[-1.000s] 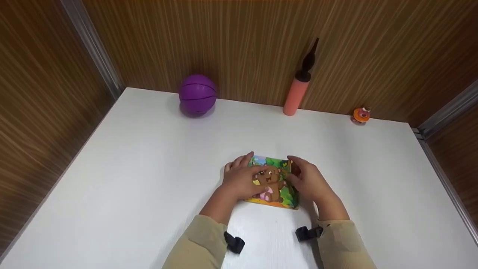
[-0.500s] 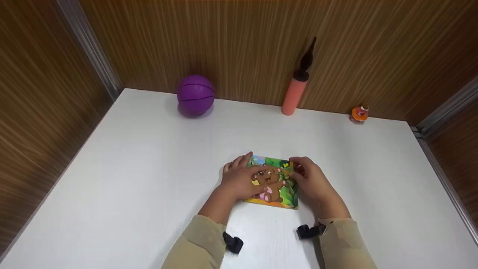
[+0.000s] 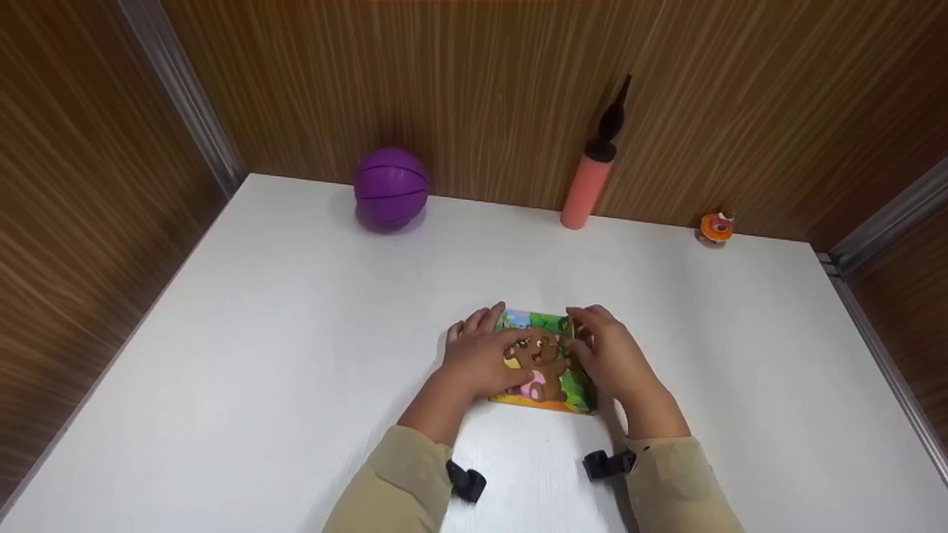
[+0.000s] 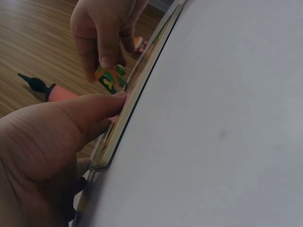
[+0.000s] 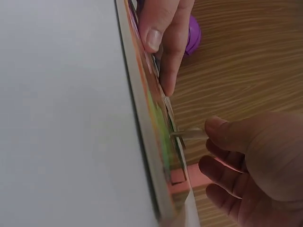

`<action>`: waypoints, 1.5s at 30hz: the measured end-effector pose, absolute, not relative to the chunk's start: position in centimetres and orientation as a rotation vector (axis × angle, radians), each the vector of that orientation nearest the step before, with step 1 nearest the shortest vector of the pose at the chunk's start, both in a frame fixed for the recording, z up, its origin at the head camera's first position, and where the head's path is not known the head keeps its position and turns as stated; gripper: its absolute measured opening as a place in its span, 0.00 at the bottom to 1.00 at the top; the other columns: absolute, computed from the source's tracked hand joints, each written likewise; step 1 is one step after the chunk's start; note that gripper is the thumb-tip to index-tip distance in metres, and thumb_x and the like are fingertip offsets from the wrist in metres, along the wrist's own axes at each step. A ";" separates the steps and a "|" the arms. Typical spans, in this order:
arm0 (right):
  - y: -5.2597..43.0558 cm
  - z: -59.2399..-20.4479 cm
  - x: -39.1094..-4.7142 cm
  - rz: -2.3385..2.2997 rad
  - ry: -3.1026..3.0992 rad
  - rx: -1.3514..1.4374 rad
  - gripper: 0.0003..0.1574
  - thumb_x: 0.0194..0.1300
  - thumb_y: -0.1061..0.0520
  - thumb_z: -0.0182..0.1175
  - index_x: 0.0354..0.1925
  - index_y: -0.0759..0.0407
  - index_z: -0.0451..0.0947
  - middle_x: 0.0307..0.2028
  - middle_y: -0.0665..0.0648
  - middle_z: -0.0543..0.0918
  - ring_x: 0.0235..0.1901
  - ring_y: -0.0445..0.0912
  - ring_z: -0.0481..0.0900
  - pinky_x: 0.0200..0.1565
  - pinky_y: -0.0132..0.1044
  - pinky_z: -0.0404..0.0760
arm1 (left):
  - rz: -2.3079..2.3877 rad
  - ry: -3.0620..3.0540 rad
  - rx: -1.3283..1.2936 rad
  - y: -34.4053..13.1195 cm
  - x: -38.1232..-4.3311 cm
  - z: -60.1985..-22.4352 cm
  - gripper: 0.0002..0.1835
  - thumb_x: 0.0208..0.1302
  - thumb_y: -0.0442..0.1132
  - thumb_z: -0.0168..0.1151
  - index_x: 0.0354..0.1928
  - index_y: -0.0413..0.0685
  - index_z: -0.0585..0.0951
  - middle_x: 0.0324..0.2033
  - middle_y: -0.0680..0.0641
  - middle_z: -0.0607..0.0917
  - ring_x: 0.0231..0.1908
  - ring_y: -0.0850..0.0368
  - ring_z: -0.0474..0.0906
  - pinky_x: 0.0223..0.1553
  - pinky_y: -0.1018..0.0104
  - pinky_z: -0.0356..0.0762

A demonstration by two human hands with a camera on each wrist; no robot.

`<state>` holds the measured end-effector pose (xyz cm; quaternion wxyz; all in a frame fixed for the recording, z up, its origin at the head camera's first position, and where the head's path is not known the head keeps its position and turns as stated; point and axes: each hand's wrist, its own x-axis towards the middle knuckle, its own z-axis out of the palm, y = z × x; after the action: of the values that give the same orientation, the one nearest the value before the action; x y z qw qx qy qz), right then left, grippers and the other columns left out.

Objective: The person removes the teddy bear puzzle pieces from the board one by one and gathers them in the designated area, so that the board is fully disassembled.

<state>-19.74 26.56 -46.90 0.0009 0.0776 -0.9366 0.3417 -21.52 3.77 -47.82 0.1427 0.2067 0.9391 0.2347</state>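
Observation:
A square jigsaw puzzle (image 3: 546, 377) with a brown bear on green leaves lies flat on the white table. My left hand (image 3: 481, 359) rests over its left side, fingers spread at the left edge, thumb and forefinger pressing on the picture. At the upper right corner my right hand (image 3: 611, 359) pinches a puzzle piece (image 4: 108, 82), green with a yellow butterfly and an orange edge. The left wrist view has that piece tilted up from the board. Seen nearly edge-on in the right wrist view, the piece (image 5: 190, 134) sits at the thumb tip. My left hand covers part of the bear.
Along the back wall stand a purple ball (image 3: 391, 186), a pink hand pump (image 3: 587, 189) with a black nozzle, and a small orange and pink figurine (image 3: 716, 227). Wood-grain panels (image 3: 474, 89) enclose the white table (image 3: 296, 318) at the back and sides.
Half a second ago the butterfly corner looked flat in the puzzle; now the piece is tilted up in my right hand, which has shifted slightly left. My left hand has stayed on the puzzle.

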 end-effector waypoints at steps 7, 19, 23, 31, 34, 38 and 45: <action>27.3 -47.1 -19.8 1.131 -2.950 0.197 0.28 0.76 0.65 0.62 0.71 0.68 0.73 0.56 0.64 0.81 0.55 0.57 0.81 0.59 0.57 0.80 | 0.650 2.703 0.576 4.0 -21.7 -47.8 0.38 0.67 0.65 0.68 0.78 0.74 0.72 0.85 0.47 0.50 0.82 0.44 0.46 0.77 0.39 0.46; 28.7 -48.0 -20.2 1.338 -2.966 -0.042 0.28 0.76 0.68 0.61 0.71 0.65 0.73 0.50 0.62 0.81 0.47 0.53 0.76 0.52 0.46 0.79 | 0.657 2.694 0.586 3.9 -21.6 -47.9 0.37 0.68 0.65 0.67 0.78 0.73 0.72 0.85 0.48 0.50 0.82 0.45 0.46 0.77 0.40 0.46; 28.9 -48.3 -20.2 1.307 -3.004 -0.064 0.27 0.77 0.66 0.61 0.71 0.63 0.74 0.53 0.63 0.78 0.51 0.55 0.74 0.57 0.50 0.77 | 0.670 2.691 0.581 3.8 -21.6 -48.0 0.37 0.68 0.64 0.67 0.77 0.72 0.72 0.85 0.48 0.50 0.82 0.45 0.45 0.78 0.39 0.45; 29.3 -48.7 -20.3 1.301 -3.032 -0.051 0.26 0.78 0.63 0.60 0.71 0.64 0.75 0.56 0.63 0.77 0.56 0.56 0.74 0.65 0.56 0.74 | 0.682 2.699 0.602 3.8 -21.6 -48.1 0.37 0.68 0.65 0.67 0.77 0.73 0.72 0.85 0.48 0.49 0.82 0.44 0.45 0.77 0.39 0.44; 29.3 -48.6 -20.4 1.298 -3.038 -0.059 0.26 0.79 0.63 0.59 0.71 0.64 0.74 0.56 0.63 0.77 0.56 0.56 0.74 0.66 0.57 0.74 | 0.690 2.703 0.604 3.9 -21.6 -48.1 0.37 0.67 0.65 0.68 0.77 0.73 0.72 0.85 0.48 0.50 0.82 0.44 0.46 0.77 0.39 0.45; 29.1 -48.4 -20.3 1.309 -3.018 -0.094 0.24 0.80 0.62 0.57 0.70 0.61 0.73 0.56 0.63 0.77 0.55 0.56 0.74 0.63 0.55 0.75 | 0.694 2.702 0.602 3.9 -21.6 -48.0 0.37 0.67 0.64 0.68 0.77 0.73 0.72 0.85 0.48 0.50 0.82 0.44 0.46 0.77 0.39 0.45; 29.2 -48.4 -20.0 1.264 -2.953 -0.018 0.21 0.78 0.64 0.58 0.66 0.66 0.76 0.51 0.62 0.81 0.48 0.54 0.77 0.52 0.49 0.78 | 0.701 2.705 0.618 3.8 -21.8 -48.5 0.37 0.67 0.64 0.68 0.77 0.73 0.73 0.85 0.47 0.50 0.82 0.43 0.46 0.77 0.38 0.45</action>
<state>-20.05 29.23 -48.42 -0.0353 -0.0054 -0.9187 0.3933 -21.81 3.80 -48.45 0.1396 0.2139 0.9359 0.2425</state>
